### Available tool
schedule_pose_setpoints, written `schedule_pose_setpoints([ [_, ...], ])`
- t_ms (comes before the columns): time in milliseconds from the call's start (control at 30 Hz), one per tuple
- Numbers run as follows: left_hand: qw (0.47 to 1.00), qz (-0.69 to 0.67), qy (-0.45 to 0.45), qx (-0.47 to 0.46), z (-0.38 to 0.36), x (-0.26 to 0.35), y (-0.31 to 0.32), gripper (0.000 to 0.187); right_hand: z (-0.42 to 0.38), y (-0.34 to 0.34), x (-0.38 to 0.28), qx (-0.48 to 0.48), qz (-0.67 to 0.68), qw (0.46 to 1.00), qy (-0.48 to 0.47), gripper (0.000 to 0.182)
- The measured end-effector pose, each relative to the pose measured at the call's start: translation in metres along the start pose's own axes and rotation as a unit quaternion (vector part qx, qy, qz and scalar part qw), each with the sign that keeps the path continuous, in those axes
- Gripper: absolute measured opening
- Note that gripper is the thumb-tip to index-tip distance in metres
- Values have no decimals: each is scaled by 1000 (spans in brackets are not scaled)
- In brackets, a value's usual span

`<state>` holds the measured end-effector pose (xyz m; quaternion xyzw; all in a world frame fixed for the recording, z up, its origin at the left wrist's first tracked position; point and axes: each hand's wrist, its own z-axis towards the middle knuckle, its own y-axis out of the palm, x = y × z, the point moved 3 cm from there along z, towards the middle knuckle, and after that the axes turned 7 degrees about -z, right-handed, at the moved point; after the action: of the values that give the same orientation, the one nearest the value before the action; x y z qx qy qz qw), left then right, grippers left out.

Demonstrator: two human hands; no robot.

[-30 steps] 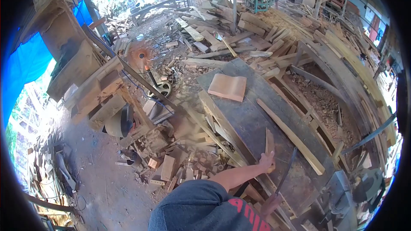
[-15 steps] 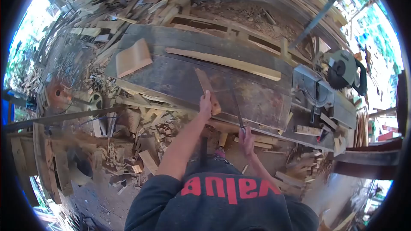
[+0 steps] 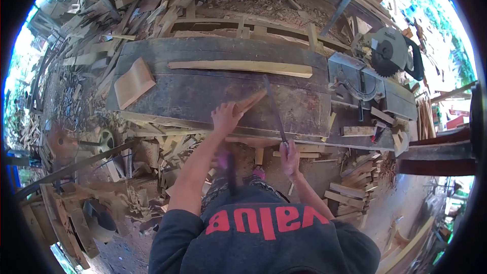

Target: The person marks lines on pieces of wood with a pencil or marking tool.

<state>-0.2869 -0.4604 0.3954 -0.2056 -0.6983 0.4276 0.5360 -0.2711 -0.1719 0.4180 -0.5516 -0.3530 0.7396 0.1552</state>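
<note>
My left hand [image 3: 226, 117] is closed on a short wooden piece [image 3: 252, 101], which points up and to the right over the dark workbench [image 3: 193, 91]. My right hand [image 3: 289, 157] grips the lower end of a long thin dark tool [image 3: 275, 110] at the bench's front edge; its tip reaches toward a long light wooden strip [image 3: 241, 66]. That strip lies across the bench beyond both hands. A wide curved wooden block [image 3: 134, 83] rests on the bench's left end.
A miter saw [image 3: 393, 53] stands at the right, with offcuts [image 3: 357, 131] beside it. Scrap wood [image 3: 147, 0] is heaped behind the bench. Stacked wood pieces [image 3: 350, 193] lie on the floor at the right. A wheel [image 3: 106, 141] is at the left.
The wooden piece in my left hand has swung from leaning up-left to pointing up-right, and that hand has moved left and slightly up. The view has shifted, so the bench appears turned.
</note>
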Motion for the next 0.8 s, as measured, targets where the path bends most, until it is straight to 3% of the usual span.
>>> schedule_pose_setpoints([
  [67, 998, 2, -55, 6, 2, -18, -10, 53, -1, -5, 0, 45, 5, 999, 5, 11],
  [133, 981, -26, -159, 109, 2, -48, -24, 51, -6, -5, 13, 53, 7, 999, -8, 12],
  [167, 979, -24, -165, 116, 4, -61, -32, 51, -7, -9, 14, 42, 8, 999, 19, 13],
  [233, 937, -40, -294, 186, 6, -95, -56, 53, -11, -13, 22, 31, 13, 999, 41, 13],
  [300, 912, -38, -332, 237, 18, -139, -73, 53, -15, -14, 34, 9, -52, 997, 61, 13],
  [433, 866, 17, -409, 288, 49, -174, -121, 51, -13, -7, 38, 38, -45, 996, 73, 11],
  [500, 848, 133, -329, 395, 68, -176, -130, 50, -4, -3, 33, 47, -63, 995, 54, 12],
  [533, 847, 128, -331, 396, 79, -169, -130, 50, 3, 1, 31, 47, -66, 995, 50, 12],
  [600, 934, 101, -187, 286, 111, -125, -117, 49, 21, 11, 37, 47, -49, 989, 129, 14],
  [633, 957, 102, -155, 221, 127, -107, -104, 49, 33, 16, 40, 47, -50, 990, 122, 14],
  [667, 975, 103, -123, 156, 142, -89, -90, 49, 46, 20, 45, 103, -73, 986, 111, 17],
  [700, 982, 73, -9, 173, 149, -72, -75, 49, 63, 28, 54, 159, -91, 978, 97, 20],
  [733, 996, 17, -5, 82, 155, -37, -81, 51, 71, 39, 85, 187, -188, 960, 86, 27],
  [767, 996, -32, 25, 73, 167, -31, -55, 60, 81, 50, 117, 215, -275, 935, 69, 36],
  [800, 993, -28, 95, 69, 175, -16, -46, 65, 100, 48, 114, 219, -237, 943, 80, 44],
])
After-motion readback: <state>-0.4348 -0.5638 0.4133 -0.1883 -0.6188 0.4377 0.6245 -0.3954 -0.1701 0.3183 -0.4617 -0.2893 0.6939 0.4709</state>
